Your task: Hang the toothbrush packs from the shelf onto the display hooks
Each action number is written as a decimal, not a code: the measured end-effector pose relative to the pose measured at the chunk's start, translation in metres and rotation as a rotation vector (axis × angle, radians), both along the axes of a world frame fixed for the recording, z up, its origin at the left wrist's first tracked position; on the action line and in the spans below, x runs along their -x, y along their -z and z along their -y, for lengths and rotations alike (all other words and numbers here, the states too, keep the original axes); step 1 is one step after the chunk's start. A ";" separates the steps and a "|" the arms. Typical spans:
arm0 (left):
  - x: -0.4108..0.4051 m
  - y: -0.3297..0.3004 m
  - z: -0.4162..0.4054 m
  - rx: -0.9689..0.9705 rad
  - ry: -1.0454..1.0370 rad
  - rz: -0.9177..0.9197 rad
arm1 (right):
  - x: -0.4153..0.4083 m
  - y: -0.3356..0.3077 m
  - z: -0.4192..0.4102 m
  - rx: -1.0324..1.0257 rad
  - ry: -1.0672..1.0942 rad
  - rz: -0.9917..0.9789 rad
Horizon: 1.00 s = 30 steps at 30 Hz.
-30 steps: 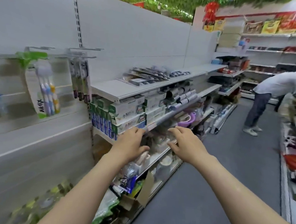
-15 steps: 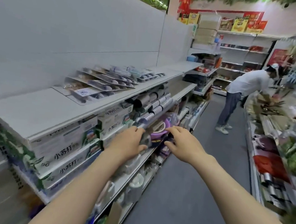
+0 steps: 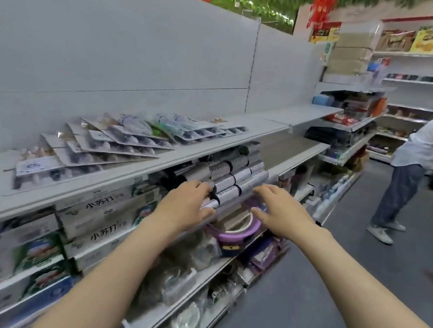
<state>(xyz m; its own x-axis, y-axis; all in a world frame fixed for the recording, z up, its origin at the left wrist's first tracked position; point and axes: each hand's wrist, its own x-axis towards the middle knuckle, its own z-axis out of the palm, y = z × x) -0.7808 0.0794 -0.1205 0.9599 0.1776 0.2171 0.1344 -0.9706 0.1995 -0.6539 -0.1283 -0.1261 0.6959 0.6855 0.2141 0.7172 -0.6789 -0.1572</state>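
a: reaching in now, both hands are empty. the left hand point(image 3: 189, 206) is loosely spread, fingertips near or on the rolled goods point(image 3: 235, 181); i cannot tell which.

b: and the right hand point(image 3: 282, 212)?

a: open, fingers relaxed, over the purple tub point(image 3: 240, 232). the toothbrush packs point(image 3: 111, 148) lie overlapped on the top shelf point(image 3: 157, 166), left of centre frame.

b: risk?

a: pulling one pack could drag the fanned stack off the shelf edge.

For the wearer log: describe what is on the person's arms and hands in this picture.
Both forearms are bare up to the bottom of the picture; no sleeve, glove, watch, band or ring shows. The left hand and the right hand carry no markings that I can make out, and motion blur softens the fingertips.
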 end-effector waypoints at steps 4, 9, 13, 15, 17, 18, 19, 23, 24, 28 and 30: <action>-0.042 -0.022 0.001 -0.044 -0.089 0.046 | -0.064 -0.018 -0.012 -0.054 -0.086 0.014; -0.086 -0.042 -0.014 -0.127 -0.203 0.127 | -0.127 -0.038 -0.050 -0.168 -0.237 0.036; -0.130 -0.056 -0.037 -0.192 -0.266 0.204 | -0.177 -0.053 -0.087 -0.248 -0.300 0.093; -0.152 -0.062 -0.053 -0.203 -0.311 0.262 | -0.203 -0.061 -0.108 -0.273 -0.337 0.086; -0.174 -0.067 -0.069 -0.212 -0.363 0.297 | -0.230 -0.070 -0.130 -0.260 -0.375 0.075; -0.186 -0.068 -0.076 -0.227 -0.387 0.305 | -0.244 -0.073 -0.140 -0.247 -0.388 0.075; -0.197 -0.070 -0.083 -0.241 -0.413 0.308 | -0.258 -0.076 -0.149 -0.246 -0.396 0.079; -0.234 -0.065 -0.099 -0.250 -0.535 0.269 | -0.302 -0.076 -0.176 -0.288 -0.405 0.036; -0.239 -0.060 -0.102 -0.249 -0.561 0.246 | -0.309 -0.072 -0.182 -0.284 -0.416 0.010; -0.248 -0.047 -0.109 -0.260 -0.661 0.241 | -0.333 -0.061 -0.212 -0.254 -0.484 -0.066; -0.252 -0.044 -0.110 -0.282 -0.707 0.202 | -0.349 -0.059 -0.224 -0.277 -0.484 -0.086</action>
